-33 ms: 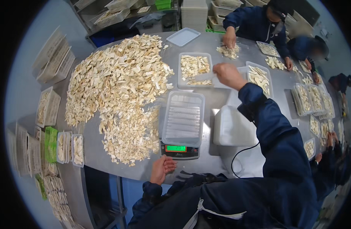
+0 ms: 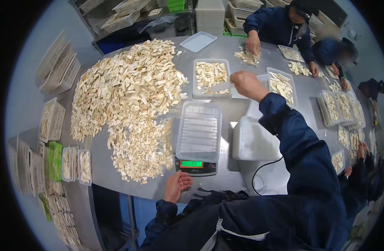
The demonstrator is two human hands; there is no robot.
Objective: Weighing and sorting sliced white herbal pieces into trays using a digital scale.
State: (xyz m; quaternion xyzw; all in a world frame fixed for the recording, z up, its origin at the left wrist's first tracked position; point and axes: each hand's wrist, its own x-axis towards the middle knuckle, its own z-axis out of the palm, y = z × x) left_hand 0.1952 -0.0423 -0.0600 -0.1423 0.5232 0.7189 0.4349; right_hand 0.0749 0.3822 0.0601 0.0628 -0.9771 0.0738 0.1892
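Note:
My right hand (image 2: 248, 84) reaches over the far side of the table. Its fingers are closed on a pale, translucent flat plastic piece (image 2: 222, 87), which dips into a clear tub (image 2: 194, 85) of dried, cream-coloured slices (image 2: 210, 73). Close to the table's front edge, my left hand (image 2: 178, 186) is held with its fingers stretched out and nothing in them. Just beyond it is a digital scale (image 2: 206, 169) with a lit green display. A clear ribbed plastic tray (image 2: 200, 129) with no slices in it rests on the scale.
A large heap of slices (image 2: 129, 83) covers the table's left part. Right of the scale stands a white translucent tub (image 2: 256, 140) beside a black cable (image 2: 258, 169). Another filled tub (image 2: 281, 85) lies beyond my right forearm. Across the table, a co-worker's hand (image 2: 253, 44) touches a small pile.
The whole view has shifted slightly. My right hand stays at the tub with the plastic piece, and my left hand has scarcely moved.

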